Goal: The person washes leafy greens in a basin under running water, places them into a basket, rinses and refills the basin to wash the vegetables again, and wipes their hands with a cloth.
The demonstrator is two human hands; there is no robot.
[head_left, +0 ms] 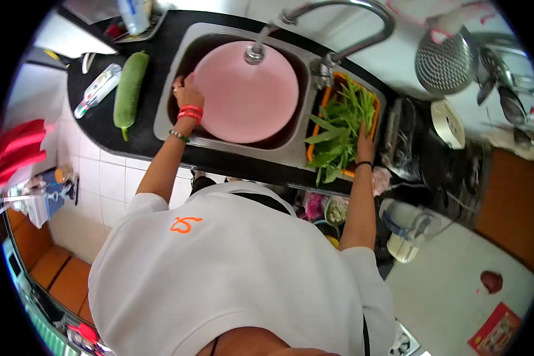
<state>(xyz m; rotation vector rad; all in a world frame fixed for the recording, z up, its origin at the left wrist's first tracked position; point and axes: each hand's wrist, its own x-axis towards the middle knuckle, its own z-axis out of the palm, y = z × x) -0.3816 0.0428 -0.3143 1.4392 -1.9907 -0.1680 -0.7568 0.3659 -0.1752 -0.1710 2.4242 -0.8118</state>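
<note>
Beside a pink basin set in a steel sink, a person's left hand rests at the basin's left rim, fingers partly curled, seemingly to steady it. The tap head stands over the basin, a placing that suits catching water. Right of the basin, the right hand dips into leafy greens, kept together by an orange basket. With fingertips largely hidden, neither hand's grip can be told. A green gourd lies left of the basin.
</note>
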